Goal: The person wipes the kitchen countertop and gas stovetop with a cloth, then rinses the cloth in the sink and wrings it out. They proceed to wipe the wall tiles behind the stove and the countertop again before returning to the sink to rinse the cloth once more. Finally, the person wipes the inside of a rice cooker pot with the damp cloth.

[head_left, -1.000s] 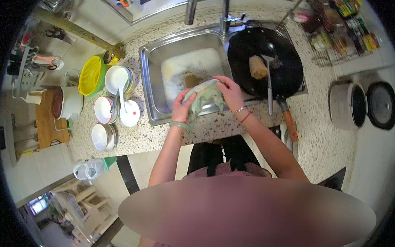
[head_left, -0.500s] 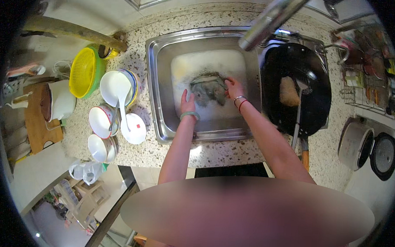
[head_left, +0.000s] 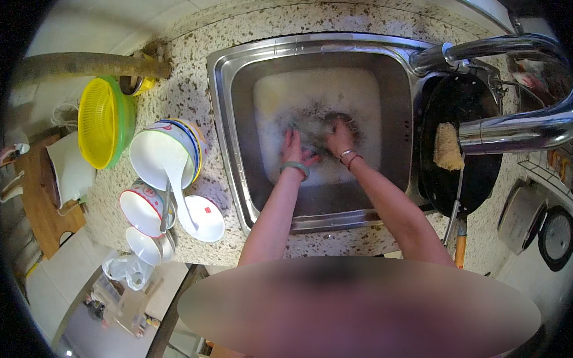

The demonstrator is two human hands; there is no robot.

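Note:
Foamy water fills the lower part of a metal sink (head_left: 237, 158), with white suds (head_left: 318, 85) round a murky grey-green patch. My left hand (head_left: 294, 149), with a green bangle at its wrist, lies spread-fingered in the suds at the left of that patch. To its right, my right hand (head_left: 339, 140) reaches into the water, its fingers bent at a dark clump (head_left: 344, 120). Suds and water partly hide these fingers, and what kind of thing the clump is does not show.
A metal faucet (head_left: 515, 133) arches over a black wok (head_left: 463, 185) holding a tan scrubbing pad (head_left: 448, 147). Left of the sink stand stacked bowls (head_left: 151, 158), a white ladle (head_left: 181, 200), a small white dish (head_left: 209, 220) and a yellow basket (head_left: 99, 125).
My right hand has gone deeper into the water, its fingers bending down. My left hand has spread its fingers in the suds. The grey-green gap in the foam has narrowed; the view has shifted.

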